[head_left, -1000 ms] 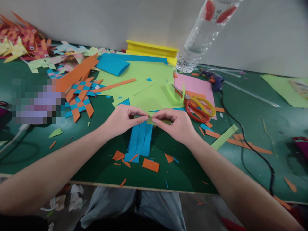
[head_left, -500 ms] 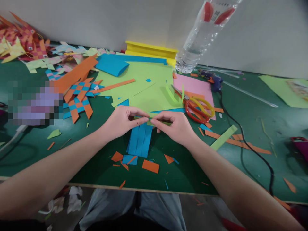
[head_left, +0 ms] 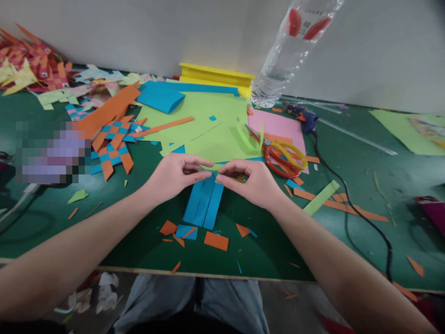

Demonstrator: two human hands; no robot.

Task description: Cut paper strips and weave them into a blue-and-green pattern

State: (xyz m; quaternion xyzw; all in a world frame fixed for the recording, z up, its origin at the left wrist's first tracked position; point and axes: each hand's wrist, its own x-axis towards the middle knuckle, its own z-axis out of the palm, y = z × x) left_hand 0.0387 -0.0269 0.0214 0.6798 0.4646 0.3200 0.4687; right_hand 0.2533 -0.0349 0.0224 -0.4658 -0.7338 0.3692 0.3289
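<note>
Several blue paper strips [head_left: 201, 204] hang side by side, slit lengthwise, below my fingertips. A narrow light green paper strip [head_left: 218, 167] crosses their top edge. On the left side, my left hand [head_left: 179, 176] has its thumb and fingertips at the top of the blue strips, the finger slightly lifted from the thumb. My right hand [head_left: 246, 183] pinches the green strip and the strips' upper edge between thumb and fingers. How the strips overlap there is hidden by the fingertips.
Red and yellow handled scissors [head_left: 283, 157] lie on pink and green sheets [head_left: 205, 134]. Behind are a water bottle [head_left: 278, 69] and a glue gun [head_left: 306, 118] with a black cord. Woven orange-blue paper pieces [head_left: 113, 144] lie left; scraps [head_left: 216, 241] lie in front.
My left fingertips have parted a little, and the blue strips have spread and swung slightly. My hands stay nearly in the same place; the view has shifted slightly.
</note>
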